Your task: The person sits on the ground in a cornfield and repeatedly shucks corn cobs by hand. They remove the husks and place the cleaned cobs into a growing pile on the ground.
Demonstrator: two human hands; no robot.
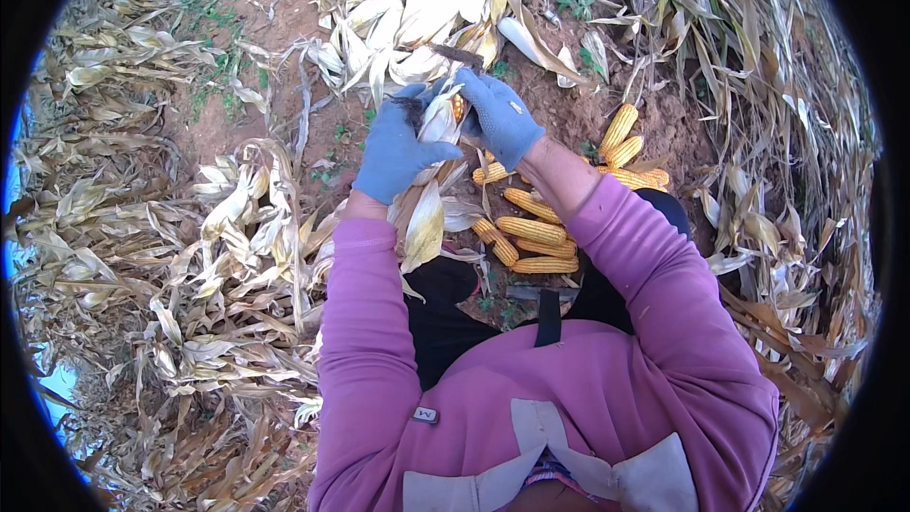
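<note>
My left hand [398, 146], in a blue-grey work glove, grips a partly husked ear of corn [458, 107] from its left side. Pale dry husk [439, 121] still wraps most of the ear, and orange kernels show through a gap. At the upper right of the ear, my right hand [503, 119], gloved alike, closes on the husk; its fingertips are partly hidden. Dark corn silk lies against the left glove. Loose husk leaves [425, 227] hang below my left hand. Beneath my right forearm lie several bare yellow ears [532, 230].
A heap of unhusked ears [419, 14] lies on the reddish soil ahead. More bare ears [620, 134] rest right of my right forearm. Stripped husks [242, 206] pile up at left, and dry corn stalks [711, 21] cover the right side.
</note>
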